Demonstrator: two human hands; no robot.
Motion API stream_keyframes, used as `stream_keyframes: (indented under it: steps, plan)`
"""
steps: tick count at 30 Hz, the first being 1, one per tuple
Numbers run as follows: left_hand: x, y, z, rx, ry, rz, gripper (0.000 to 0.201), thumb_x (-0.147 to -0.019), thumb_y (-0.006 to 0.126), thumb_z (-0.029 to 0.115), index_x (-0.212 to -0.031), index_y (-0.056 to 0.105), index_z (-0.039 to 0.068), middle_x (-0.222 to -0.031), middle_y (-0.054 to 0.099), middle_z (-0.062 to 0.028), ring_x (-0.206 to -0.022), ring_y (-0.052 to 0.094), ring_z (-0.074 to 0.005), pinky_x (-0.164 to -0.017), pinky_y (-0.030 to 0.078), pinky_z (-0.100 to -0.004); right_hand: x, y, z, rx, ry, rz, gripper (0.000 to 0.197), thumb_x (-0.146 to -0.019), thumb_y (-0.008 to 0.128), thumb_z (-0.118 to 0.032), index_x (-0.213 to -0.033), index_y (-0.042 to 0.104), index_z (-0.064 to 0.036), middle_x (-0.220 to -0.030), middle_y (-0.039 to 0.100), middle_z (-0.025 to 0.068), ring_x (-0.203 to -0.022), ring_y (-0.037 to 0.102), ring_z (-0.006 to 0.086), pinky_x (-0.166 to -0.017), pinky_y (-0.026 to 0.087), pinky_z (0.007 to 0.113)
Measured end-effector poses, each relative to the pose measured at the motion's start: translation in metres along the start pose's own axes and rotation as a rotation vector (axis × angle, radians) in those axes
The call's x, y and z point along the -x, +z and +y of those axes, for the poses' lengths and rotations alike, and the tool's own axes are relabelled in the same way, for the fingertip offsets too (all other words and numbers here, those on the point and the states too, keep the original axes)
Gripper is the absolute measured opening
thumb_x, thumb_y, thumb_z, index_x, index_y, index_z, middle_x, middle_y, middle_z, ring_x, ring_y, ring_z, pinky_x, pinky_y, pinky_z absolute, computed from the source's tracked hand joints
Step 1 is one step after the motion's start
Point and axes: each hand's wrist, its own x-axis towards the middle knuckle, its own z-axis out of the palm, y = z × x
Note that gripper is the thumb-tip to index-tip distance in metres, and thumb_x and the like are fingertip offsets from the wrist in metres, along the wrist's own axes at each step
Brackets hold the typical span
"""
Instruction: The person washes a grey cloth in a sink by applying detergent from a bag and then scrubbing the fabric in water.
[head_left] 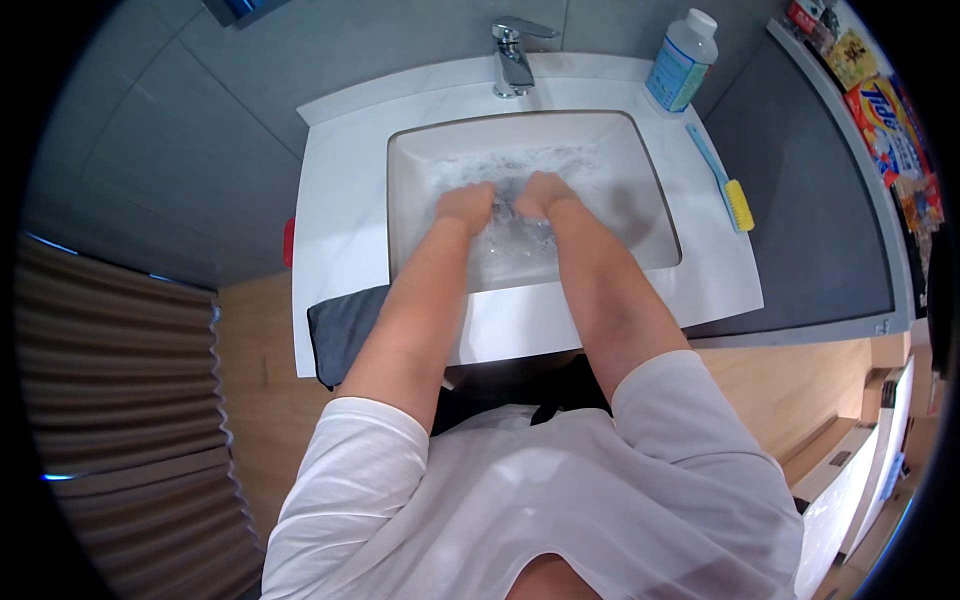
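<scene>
Both hands are down in the foamy water of the sink, side by side and close together, near the middle of the basin. The left hand (466,207) and the right hand (543,194) are sunk to about the knuckles, so the fingers are hidden under the suds; how far they are curled, and whether they grip anything, cannot be told. Between and just beyond the hands something dark (508,200) shows through the foam, but its shape is too blurred to name, so neither its long axis nor its heading can be read. The forearms run from the near edge of the sink toward its far wall and converge, which puts both hands over the same patch of water, a posture that fits rubbing or kneading something held below the surface.

The sink (410,150) is a white rectangular basin set in a white counter (340,190), its long side running left to right. Behind the sink, at the middle of its far rim, stands a chrome tap (513,58) with its lever tipped to the right. To the right of the tap, at the far right corner of the sink, stands a white plastic bottle (683,60) with a blue label, upright. Along the right rim of the sink lies a blue-handled brush (722,180) with a yellow head, its handle pointing away toward the bottle, the head nearer the person. At the near left corner of the sink a dark grey cloth (340,330) drapes over the counter edge, within reach of the left arm.
</scene>
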Motion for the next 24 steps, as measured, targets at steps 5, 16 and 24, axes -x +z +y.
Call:
stream_keyframes:
  steps: [5,16,24]
  plan:
    - [0.004,-0.014,0.013,-0.011,-0.094,-0.006,0.029,-0.094,0.056,0.026,-0.116,0.065,0.009,-0.116,0.071,-0.0179,-0.109,0.068,-0.0374,-0.090,0.056,-0.0493,0.003,-0.008,-0.003,-0.107,0.026,0.070,0.042,-0.078,0.067,-0.025,-0.114,0.074,-0.0047,-0.122,0.069,0.0205,-0.113,0.068,0.0351,-0.097,0.054,0.042]
    - [-0.003,0.002,0.010,-0.188,-0.105,0.417,0.025,-0.092,0.058,0.018,-0.117,0.058,0.016,-0.119,0.062,-0.0090,-0.113,0.061,-0.0334,-0.095,0.048,-0.0593,-0.048,0.041,0.035,-0.122,-0.315,0.694,0.041,-0.077,0.077,-0.013,-0.115,0.063,-0.0075,-0.116,0.067,0.0137,-0.116,0.062,0.0340,-0.097,0.053,0.044]
    - [-0.007,0.019,-0.013,-0.331,0.005,0.583,0.051,-0.089,0.061,0.013,-0.138,0.052,0.027,-0.148,0.045,-0.0122,-0.143,0.037,-0.0339,-0.110,0.023,-0.0751,-0.052,0.039,0.032,-0.006,-0.107,0.657,0.069,-0.077,0.079,-0.019,-0.137,0.046,-0.0169,-0.140,0.050,0.0106,-0.135,0.044,0.0348,-0.103,0.043,0.063]
